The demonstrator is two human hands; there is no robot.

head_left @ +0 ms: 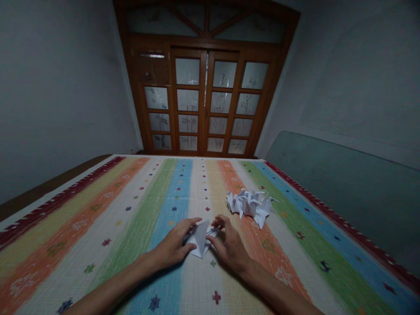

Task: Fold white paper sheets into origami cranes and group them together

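Note:
A small white folded paper piece (201, 239) lies on the striped cloth between my two hands. My left hand (175, 247) presses on its left side, fingers bent over the paper's edge. My right hand (229, 245) pinches the paper's right tip with curled fingers. Both hands rest low on the cloth, close together. Parts of the paper are hidden under my fingers.
A pile of several finished white folded paper figures (251, 204) sits on the cloth to the right, just beyond my right hand. The multicoloured striped cloth (131, 218) covers a wide flat surface. A wooden door with glass panes (203, 100) stands behind it.

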